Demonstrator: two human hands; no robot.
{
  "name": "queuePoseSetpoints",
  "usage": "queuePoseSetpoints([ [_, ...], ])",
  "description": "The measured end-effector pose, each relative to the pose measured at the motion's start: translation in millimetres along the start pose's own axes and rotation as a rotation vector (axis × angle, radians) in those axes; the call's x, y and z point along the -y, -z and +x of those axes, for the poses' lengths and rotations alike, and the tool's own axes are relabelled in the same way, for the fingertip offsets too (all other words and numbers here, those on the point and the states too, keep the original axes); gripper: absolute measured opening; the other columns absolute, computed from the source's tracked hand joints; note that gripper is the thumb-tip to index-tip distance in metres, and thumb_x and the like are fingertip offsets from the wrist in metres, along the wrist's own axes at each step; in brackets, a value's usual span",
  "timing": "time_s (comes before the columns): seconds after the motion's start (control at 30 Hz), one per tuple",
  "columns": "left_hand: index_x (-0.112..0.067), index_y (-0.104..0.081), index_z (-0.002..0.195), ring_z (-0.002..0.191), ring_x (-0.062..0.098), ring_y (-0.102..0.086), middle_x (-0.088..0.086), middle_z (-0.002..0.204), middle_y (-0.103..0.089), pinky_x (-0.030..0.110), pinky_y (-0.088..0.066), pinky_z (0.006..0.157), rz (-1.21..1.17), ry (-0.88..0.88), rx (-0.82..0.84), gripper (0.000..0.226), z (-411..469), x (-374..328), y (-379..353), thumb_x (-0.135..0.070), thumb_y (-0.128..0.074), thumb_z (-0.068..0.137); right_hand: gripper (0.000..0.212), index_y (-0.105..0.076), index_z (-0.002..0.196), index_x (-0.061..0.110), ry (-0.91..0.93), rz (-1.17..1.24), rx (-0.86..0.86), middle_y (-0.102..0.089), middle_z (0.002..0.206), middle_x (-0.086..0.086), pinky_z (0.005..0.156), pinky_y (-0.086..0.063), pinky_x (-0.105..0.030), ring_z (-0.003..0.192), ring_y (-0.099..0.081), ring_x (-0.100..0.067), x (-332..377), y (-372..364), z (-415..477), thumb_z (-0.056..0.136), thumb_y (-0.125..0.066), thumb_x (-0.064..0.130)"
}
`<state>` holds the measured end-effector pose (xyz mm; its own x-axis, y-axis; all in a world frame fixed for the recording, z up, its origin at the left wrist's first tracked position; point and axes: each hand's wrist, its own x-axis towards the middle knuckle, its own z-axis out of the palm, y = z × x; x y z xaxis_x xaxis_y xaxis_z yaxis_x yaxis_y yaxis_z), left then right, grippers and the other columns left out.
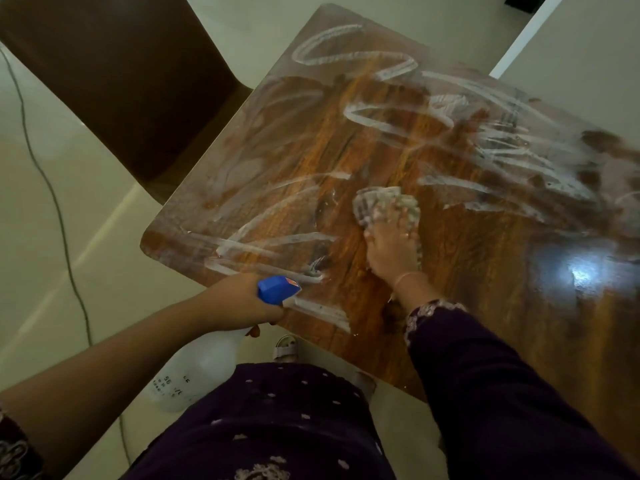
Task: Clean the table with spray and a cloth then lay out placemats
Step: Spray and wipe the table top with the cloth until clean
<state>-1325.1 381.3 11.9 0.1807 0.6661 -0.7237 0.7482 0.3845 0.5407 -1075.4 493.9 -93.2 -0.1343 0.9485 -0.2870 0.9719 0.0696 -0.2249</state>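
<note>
A brown wooden table (485,271) fills the middle and right of the view, streaked with white foamy smears. My right hand (391,244) presses a crumpled checked cloth (384,202) flat on the tabletop near its middle. My left hand (242,299) grips the neck of a clear spray bottle (197,368) with a blue trigger head (277,289), held just off the table's near-left edge, the nozzle pointing toward the tabletop. No placemats are in view.
A dark brown chair (121,81) stands at the table's far left side. A thin cable (52,188) trails over the pale floor on the left. A white wall (588,53) rises at the upper right. My sandalled foot (285,348) shows under the table's edge.
</note>
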Motion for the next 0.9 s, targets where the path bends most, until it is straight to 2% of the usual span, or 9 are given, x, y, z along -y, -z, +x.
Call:
queuePoseSetpoints([
  [0.17,-0.012,-0.065,0.089,0.058,0.007,-0.068,0.009,0.088,-0.072,0.024,-0.056,0.063,0.001,0.0,0.008,0.015,1,1,-1,-0.025,-0.063,0.081,0.057,-0.017,0.152,0.017,0.448,-0.118,0.065,0.007,0.16,-0.006,0.118,-0.002,-0.056,0.147,0.006,-0.031,35,-33,-75,0.097,-0.026,0.03],
  [0.23,-0.013,-0.064,0.088,0.057,0.006,-0.067,0.009,0.086,-0.071,0.021,-0.055,0.06,0.002,-0.006,0.004,0.014,2,-2,0,-0.025,-0.064,0.081,0.056,-0.023,0.151,0.016,0.484,-0.116,0.079,-0.002,0.161,-0.006,0.118,-0.003,-0.053,0.148,0.002,-0.028,21,-36,-92,0.098,-0.031,0.032],
  [0.33,-0.013,-0.062,0.087,0.056,0.006,-0.066,0.007,0.08,-0.069,0.021,-0.054,0.059,0.016,-0.012,0.01,0.014,3,-5,-3,-0.025,-0.064,0.081,0.057,-0.013,0.153,0.02,0.256,-0.073,0.045,0.005,0.16,-0.003,0.119,0.003,-0.046,0.148,0.009,-0.024,-17,-28,-107,0.1,-0.032,0.031],
  [0.4,-0.013,-0.061,0.087,0.055,0.005,-0.066,0.005,0.077,-0.068,0.022,-0.055,0.061,0.017,-0.014,0.022,0.014,3,-7,-8,-0.025,-0.065,0.081,0.057,-0.013,0.153,0.018,0.047,-0.025,0.019,0.003,0.161,-0.006,0.118,0.001,-0.047,0.148,0.007,-0.026,-38,-25,-119,0.101,-0.032,0.031],
  [0.47,-0.011,-0.062,0.087,0.057,0.008,-0.067,0.009,0.08,-0.07,0.026,-0.056,0.064,0.024,-0.02,0.023,0.015,4,-9,-12,-0.025,-0.064,0.081,0.057,-0.015,0.152,0.013,-0.064,-0.023,-0.009,0.001,0.161,-0.01,0.118,-0.001,-0.049,0.148,0.004,-0.03,-48,-25,-127,0.101,-0.033,0.032],
  [0.53,-0.011,-0.062,0.087,0.06,0.011,-0.069,0.009,0.08,-0.072,0.029,-0.058,0.067,0.038,-0.015,0.005,0.015,2,-10,-16,-0.025,-0.064,0.081,0.057,-0.018,0.152,0.01,-0.093,-0.05,-0.017,0.0,0.161,-0.012,0.118,0.0,-0.05,0.148,0.002,-0.032,-49,-28,-129,0.101,-0.033,0.032],
  [0.67,-0.011,-0.061,0.079,0.057,0.008,-0.066,0.002,0.067,-0.07,0.025,-0.056,0.064,0.074,0.01,-0.059,0.017,-5,-11,-28,-0.028,-0.064,0.08,0.057,-0.018,0.152,0.011,-0.102,-0.046,-0.025,0.0,0.161,-0.013,0.118,0.002,-0.05,0.148,0.002,-0.032,-46,-29,-127,0.101,-0.033,0.032],
  [0.77,-0.011,-0.062,0.082,0.062,0.012,-0.069,0.004,0.072,-0.072,0.03,-0.057,0.07,0.119,0.041,0.002,0.019,-12,-12,-31,-0.029,-0.064,0.079,0.058,-0.016,0.152,0.012,-0.092,-0.051,-0.029,0.0,0.161,-0.013,0.118,0.002,-0.051,0.148,0.001,-0.032,-47,-29,-129,0.101,-0.032,0.033],
  [0.9,-0.018,-0.057,0.08,0.059,0.008,-0.068,0.003,0.069,-0.069,0.029,-0.057,0.068,0.111,0.016,-0.004,0.013,-18,-13,-33,-0.029,-0.064,0.079,0.058,-0.016,0.152,0.012,-0.084,-0.049,-0.027,0.0,0.161,-0.013,0.118,0.002,-0.051,0.148,0.002,-0.032,-47,-28,-129,0.101,-0.031,0.034],
])
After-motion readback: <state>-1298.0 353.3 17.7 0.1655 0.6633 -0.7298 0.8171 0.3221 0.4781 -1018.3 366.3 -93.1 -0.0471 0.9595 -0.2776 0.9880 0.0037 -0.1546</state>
